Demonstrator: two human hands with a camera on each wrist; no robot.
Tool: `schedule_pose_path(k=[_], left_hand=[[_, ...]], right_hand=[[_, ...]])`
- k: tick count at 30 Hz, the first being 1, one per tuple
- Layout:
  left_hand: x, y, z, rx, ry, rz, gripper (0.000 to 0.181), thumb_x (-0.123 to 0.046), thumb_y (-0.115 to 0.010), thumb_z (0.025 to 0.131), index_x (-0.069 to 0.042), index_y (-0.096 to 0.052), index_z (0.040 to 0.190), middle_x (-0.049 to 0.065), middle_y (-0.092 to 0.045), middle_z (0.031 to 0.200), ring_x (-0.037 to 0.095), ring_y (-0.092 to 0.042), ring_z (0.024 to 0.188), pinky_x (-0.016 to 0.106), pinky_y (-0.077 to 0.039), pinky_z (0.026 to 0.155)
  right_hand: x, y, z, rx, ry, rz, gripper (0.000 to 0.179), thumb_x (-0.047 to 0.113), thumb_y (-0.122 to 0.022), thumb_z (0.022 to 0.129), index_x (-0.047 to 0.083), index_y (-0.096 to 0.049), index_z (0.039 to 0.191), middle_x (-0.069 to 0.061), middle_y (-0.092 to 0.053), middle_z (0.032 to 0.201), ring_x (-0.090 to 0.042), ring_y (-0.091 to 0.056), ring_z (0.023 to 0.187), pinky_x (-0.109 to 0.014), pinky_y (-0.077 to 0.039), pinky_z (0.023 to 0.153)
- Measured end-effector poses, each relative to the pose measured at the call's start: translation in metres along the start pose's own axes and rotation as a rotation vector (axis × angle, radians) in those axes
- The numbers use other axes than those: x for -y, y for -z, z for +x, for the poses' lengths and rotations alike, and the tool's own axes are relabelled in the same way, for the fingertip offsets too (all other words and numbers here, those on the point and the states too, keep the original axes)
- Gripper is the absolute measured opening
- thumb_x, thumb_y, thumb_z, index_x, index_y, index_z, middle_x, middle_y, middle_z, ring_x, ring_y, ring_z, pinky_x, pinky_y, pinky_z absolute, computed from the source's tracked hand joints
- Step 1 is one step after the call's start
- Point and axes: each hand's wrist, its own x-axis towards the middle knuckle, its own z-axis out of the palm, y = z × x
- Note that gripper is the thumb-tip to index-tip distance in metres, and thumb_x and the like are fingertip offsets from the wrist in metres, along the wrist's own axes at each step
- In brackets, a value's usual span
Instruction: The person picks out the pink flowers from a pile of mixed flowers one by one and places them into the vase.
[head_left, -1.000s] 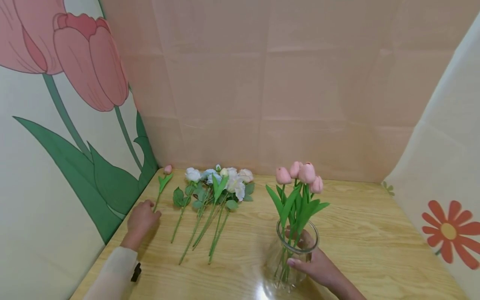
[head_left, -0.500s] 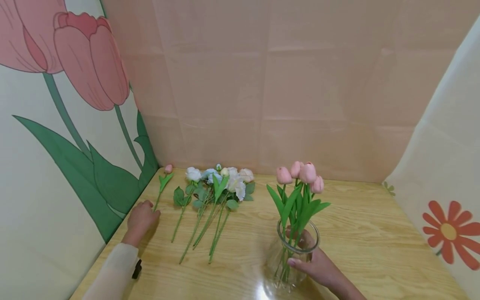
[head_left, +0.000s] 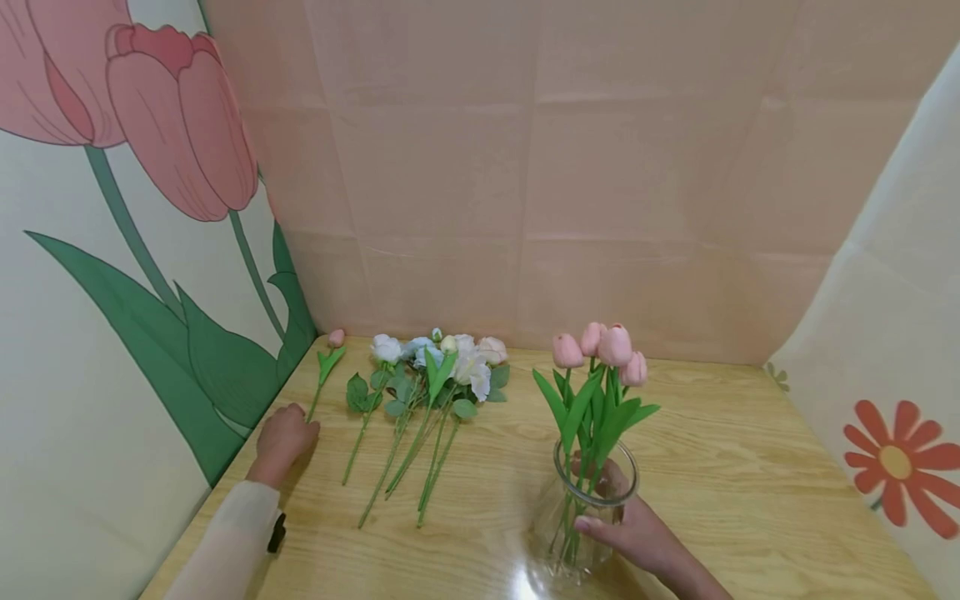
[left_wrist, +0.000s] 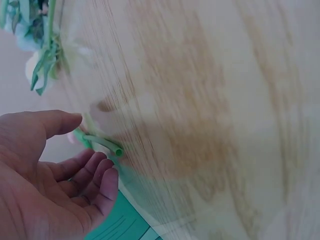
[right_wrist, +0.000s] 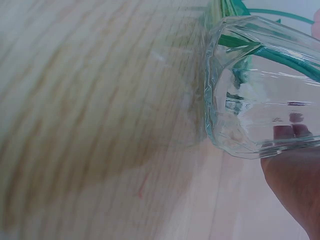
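Observation:
At the table's left edge lies a single pink tulip, and my left hand is at the lower end of its stem. The left wrist view has the thumb apart from the loosely curled fingers, with the green stem end showing just beyond the gap. My right hand grips a clear glass vase from its right side, thumb in front and fingers behind the glass. Several pink tulips stand in the vase, their stems visible through its wall.
Between the hands, several white, blue and cream flowers lie on the wooden table, stems toward the front. A tulip-printed panel borders the left, a plain pinkish sheet the back, and a flower-printed sheet the right.
My left hand has shifted very slightly at the stem end. The right hand, the vase and the lying flowers have stayed where they were.

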Motion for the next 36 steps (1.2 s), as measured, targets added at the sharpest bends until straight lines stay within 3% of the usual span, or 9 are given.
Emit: schedule_pose_path(k=[5,11,16,28,36], left_hand=[[0.0008,-0.0003,0.0021,0.012,0.010,0.000,0.038,-0.018,-0.054,0.098,0.016,-0.059,0.114,0.032,-0.060,0.104,0.045,-0.062,0.090,0.054,-0.054,0.077],[0.0020,-0.0010,0.0040,0.026,0.002,0.008,0.025,-0.015,-0.054,0.099,0.007,-0.062,0.091,0.021,-0.057,0.085,0.033,-0.058,0.073,0.044,-0.050,0.064],[0.0030,-0.0022,0.0047,0.021,-0.012,0.010,0.026,-0.011,-0.052,0.099,0.001,-0.059,0.077,0.018,-0.054,0.079,0.029,-0.055,0.068,0.039,-0.048,0.060],[0.0050,-0.0022,0.0074,0.005,-0.039,0.004,0.021,-0.002,-0.049,0.097,0.008,-0.065,0.088,0.021,-0.063,0.082,0.034,-0.063,0.073,0.043,-0.053,0.063],[0.0045,-0.0034,0.0102,-0.008,-0.044,-0.007,0.024,0.004,-0.045,0.093,0.002,-0.061,0.076,0.018,-0.062,0.075,0.029,-0.061,0.068,0.041,-0.052,0.059]], right_hand=[[0.0012,-0.0003,-0.0010,-0.006,0.001,-0.009,0.082,0.012,-0.074,0.090,0.002,-0.025,0.155,-0.027,-0.044,0.150,-0.057,-0.037,0.136,-0.076,-0.035,0.100],[-0.0006,-0.0002,0.0008,-0.005,-0.010,0.013,0.080,0.010,-0.072,0.090,0.006,-0.025,0.154,-0.024,-0.045,0.151,-0.057,-0.036,0.136,-0.077,-0.036,0.099],[-0.0019,-0.0003,0.0015,-0.010,0.020,-0.001,0.079,0.008,-0.072,0.090,0.004,-0.025,0.154,-0.024,-0.045,0.150,-0.056,-0.037,0.134,-0.075,-0.037,0.098],[-0.0035,0.0005,0.0019,-0.002,0.040,-0.001,0.078,0.006,-0.071,0.090,0.002,-0.025,0.153,-0.026,-0.045,0.150,-0.058,-0.038,0.134,-0.076,-0.037,0.097],[-0.0027,0.0005,0.0020,-0.003,0.045,-0.004,0.078,0.006,-0.071,0.090,0.003,-0.026,0.153,-0.026,-0.044,0.151,-0.059,-0.038,0.134,-0.077,-0.036,0.097]])
